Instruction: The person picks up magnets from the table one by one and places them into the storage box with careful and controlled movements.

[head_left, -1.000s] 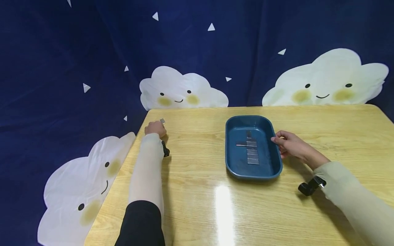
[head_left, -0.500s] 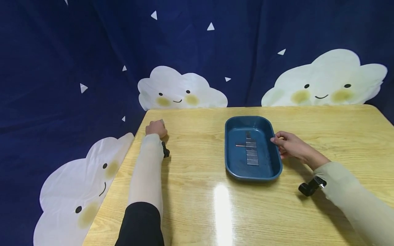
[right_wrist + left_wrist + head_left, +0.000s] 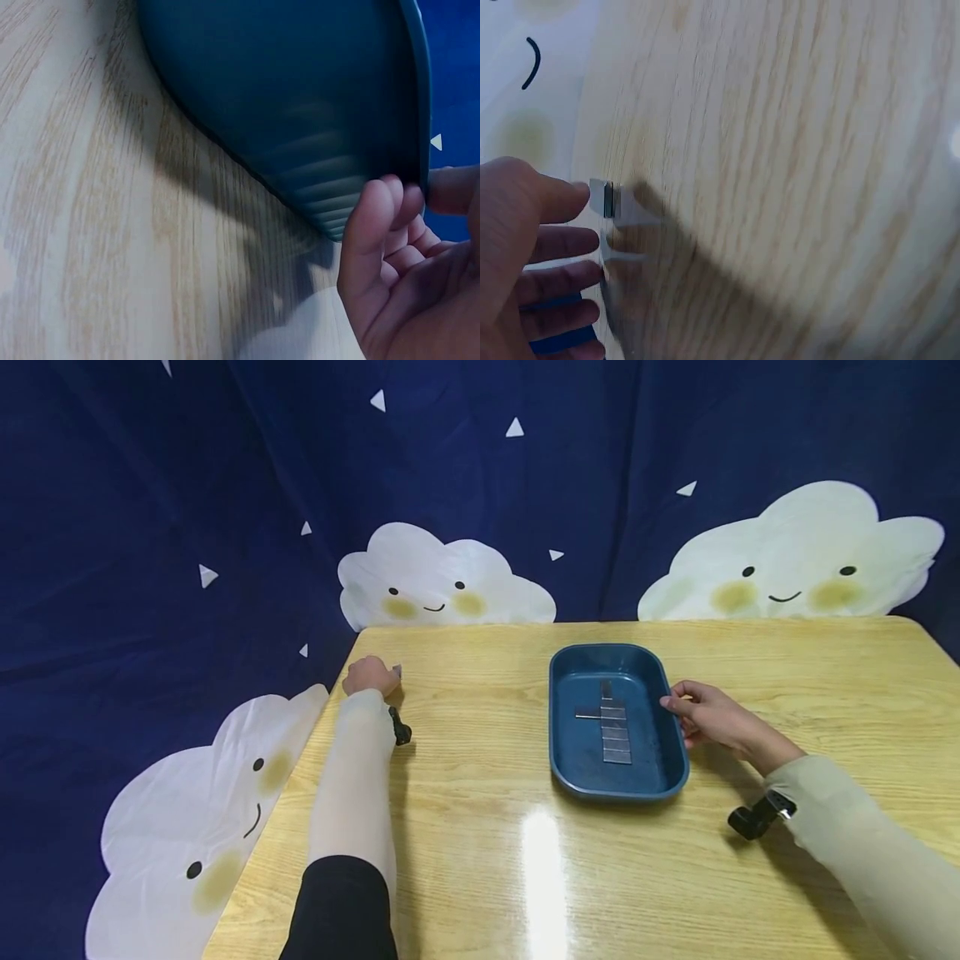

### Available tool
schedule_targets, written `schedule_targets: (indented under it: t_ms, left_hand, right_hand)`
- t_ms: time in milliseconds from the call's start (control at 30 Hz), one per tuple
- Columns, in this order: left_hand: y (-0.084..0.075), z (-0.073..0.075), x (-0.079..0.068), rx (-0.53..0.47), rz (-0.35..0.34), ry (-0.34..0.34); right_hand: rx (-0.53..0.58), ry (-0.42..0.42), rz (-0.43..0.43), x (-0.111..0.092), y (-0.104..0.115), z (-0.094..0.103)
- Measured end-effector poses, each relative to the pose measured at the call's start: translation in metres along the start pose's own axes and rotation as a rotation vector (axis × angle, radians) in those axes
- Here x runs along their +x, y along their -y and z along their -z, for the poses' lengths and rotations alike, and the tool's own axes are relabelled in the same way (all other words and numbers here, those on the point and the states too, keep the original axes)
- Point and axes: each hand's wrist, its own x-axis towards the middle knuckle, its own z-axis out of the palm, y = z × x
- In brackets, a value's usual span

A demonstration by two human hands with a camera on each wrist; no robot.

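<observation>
At the table's far left my left hand (image 3: pixel 371 676) reaches out over the corner. A small grey metallic piece (image 3: pixel 397 671) stands beside it. In the left wrist view the fingers are fairly straight, and the thumb tip (image 3: pixel 577 196) is against or very close to the piece (image 3: pixel 602 198); no finger curls round it. My right hand (image 3: pixel 705 713) grips the right rim of a dark blue rectangular tray (image 3: pixel 652 777), thumb on one side and fingers on the other. Inside the tray lie several flat silvery square pieces (image 3: pixel 616 733) in a column, with one jutting left.
The pale wooden table (image 3: pixel 472 827) bears the tray right of centre. Its left edge runs close by my left hand. A dark blue curtain (image 3: pixel 465 460) with white clouds hangs behind and to the left.
My left hand has shifted slightly left. The small metallic piece shows lower, beside the hand, instead of above it, and looks turned. The right hand and the tray have stayed put.
</observation>
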Motion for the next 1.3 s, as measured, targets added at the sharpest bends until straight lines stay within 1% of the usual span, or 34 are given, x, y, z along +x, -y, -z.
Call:
schedule_targets:
  t_ms: [133,267,333,400,500,733,900,1100,1200,1300]
  left_hand:
    - [-0.001,-0.003,-0.004,0.025,0.012,-0.035]
    - [-0.002,-0.005,-0.009,0.052,0.055,-0.055]
    - [-0.002,-0.006,-0.009,0.058,0.078,-0.060]
    - [-0.002,-0.006,-0.008,0.056,0.086,-0.067]
    - [-0.001,-0.005,-0.005,0.055,0.077,-0.066]
    - [0.003,-0.007,-0.001,0.020,0.054,-0.023]
    - [0.003,-0.007,-0.004,-0.002,0.030,-0.040]
    - [0.000,-0.007,-0.008,0.002,0.011,-0.060]
    - [-0.003,-0.006,-0.008,0.001,-0.005,-0.070]
    - [-0.009,-0.005,-0.008,-0.024,-0.035,-0.087]
  right_hand:
    - [0.022,0.006,0.008,0.001,-0.001,-0.003]
    - [0.047,0.021,0.016,0.005,-0.001,-0.006]
    - [0.049,0.024,0.015,0.006,-0.001,-0.007]
    - [0.044,0.021,0.015,0.006,0.000,-0.007]
    - [0.033,0.016,0.015,0.006,0.001,-0.005]
    - [0.022,0.011,0.011,0.003,0.001,-0.004]
    - [0.030,0.008,0.010,0.003,-0.001,-0.003]
    - [0.028,0.007,0.009,0.002,-0.002,-0.002]
    - [0.028,0.008,0.012,0.002,-0.002,-0.002]
    - [0.028,0.008,0.012,0.002,-0.002,-0.001]
